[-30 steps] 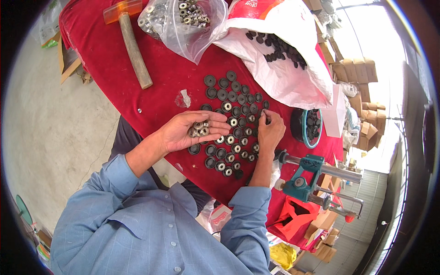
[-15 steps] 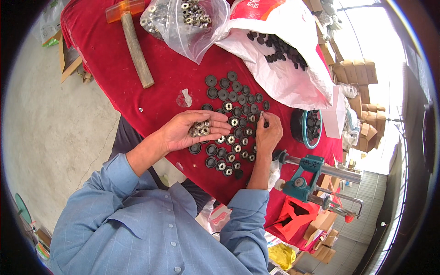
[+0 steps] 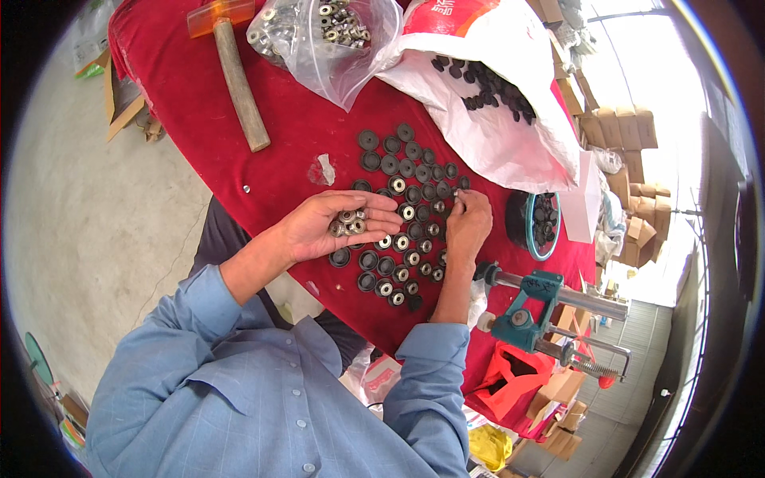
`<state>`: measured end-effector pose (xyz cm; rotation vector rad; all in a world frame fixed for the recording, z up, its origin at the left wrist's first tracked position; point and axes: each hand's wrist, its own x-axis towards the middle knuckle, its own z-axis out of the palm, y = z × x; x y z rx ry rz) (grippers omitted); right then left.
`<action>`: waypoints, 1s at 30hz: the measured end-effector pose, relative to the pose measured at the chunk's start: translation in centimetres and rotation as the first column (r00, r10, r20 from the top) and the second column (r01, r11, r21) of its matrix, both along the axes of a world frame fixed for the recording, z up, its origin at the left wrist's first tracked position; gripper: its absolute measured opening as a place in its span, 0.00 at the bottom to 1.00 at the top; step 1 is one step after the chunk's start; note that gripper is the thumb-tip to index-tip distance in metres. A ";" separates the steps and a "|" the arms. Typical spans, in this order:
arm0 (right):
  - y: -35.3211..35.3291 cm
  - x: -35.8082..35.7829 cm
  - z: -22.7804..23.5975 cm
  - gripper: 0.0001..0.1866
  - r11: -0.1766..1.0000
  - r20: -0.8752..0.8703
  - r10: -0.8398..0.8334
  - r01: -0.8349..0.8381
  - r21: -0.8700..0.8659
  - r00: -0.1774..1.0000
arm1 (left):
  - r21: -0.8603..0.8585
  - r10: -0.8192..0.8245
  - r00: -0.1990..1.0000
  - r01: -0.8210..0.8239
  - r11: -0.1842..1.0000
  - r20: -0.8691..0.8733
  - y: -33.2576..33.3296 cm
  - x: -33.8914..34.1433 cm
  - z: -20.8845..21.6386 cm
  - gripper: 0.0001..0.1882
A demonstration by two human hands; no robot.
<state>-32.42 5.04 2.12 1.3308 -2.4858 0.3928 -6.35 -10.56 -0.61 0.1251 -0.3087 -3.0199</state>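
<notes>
left hand (image 3: 320, 223) unclenched — bearings (image 3: 347, 226) in palm, right hand (image 3: 470, 223) pinching a metal piece (image 3: 457, 193), black discs (image 3: 389, 165) nearby

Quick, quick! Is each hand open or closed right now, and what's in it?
Left hand: open, palm up, holding a little pile of metal rings.
Right hand: pinched closed, seemingly on a small metal piece.

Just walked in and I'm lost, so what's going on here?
A person works bare-handed at a red-covered table. The open left hand cradles small metal rings; the right hand pinches a small metal piece beside the black round pieces. Some of these have metal rings in their centres; others don't. A hammer lies farther off.
</notes>
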 end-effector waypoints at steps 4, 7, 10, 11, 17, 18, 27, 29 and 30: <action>0.3 0.4 -1.1 0.13 0.996 -0.048 0.036 -0.040 -0.078 0.998 | -0.013 -0.005 1.000 0.005 1.000 0.006 0.0 -0.1 0.2 0.27; 0.7 1.5 -1.1 0.18 0.998 -0.076 -0.015 0.011 -0.057 0.997 | -0.011 -0.003 1.000 0.003 1.000 -0.007 0.0 0.0 0.1 0.27; 0.6 2.4 -0.2 0.22 0.998 -0.109 0.006 0.001 0.059 0.994 | -0.005 0.005 1.000 -0.006 1.000 -0.025 -0.1 0.3 -0.3 0.27; 0.5 2.4 0.0 0.23 0.993 -0.121 -0.008 0.022 0.113 0.993 | -0.005 0.013 1.000 -0.014 1.000 -0.027 -0.2 0.2 -0.3 0.26; -0.4 6.4 3.3 0.20 0.995 0.149 0.015 0.001 -0.103 0.989 | 0.126 0.019 1.000 -0.017 0.992 -0.012 0.0 0.1 -0.1 0.29; -0.9 8.3 4.5 0.20 0.978 0.411 0.055 0.034 -0.207 0.910 | 0.119 0.021 1.000 -0.021 0.993 0.001 0.1 0.1 0.0 0.31; -3.9 14.7 4.3 0.18 0.886 0.380 0.462 -0.434 -0.163 0.801 | 0.180 0.029 0.996 -0.013 0.984 -0.087 0.5 -0.3 -1.4 0.29; -3.9 14.5 4.4 0.16 0.886 0.341 0.462 -0.437 -0.151 0.819 | 0.164 0.018 0.999 -0.010 0.986 -0.046 0.4 -0.3 -0.4 0.29; -3.8 14.3 4.5 0.14 0.895 0.420 0.445 -0.405 -0.184 0.791 | 0.148 0.009 1.000 -0.008 0.989 -0.006 0.4 -0.3 -0.2 0.29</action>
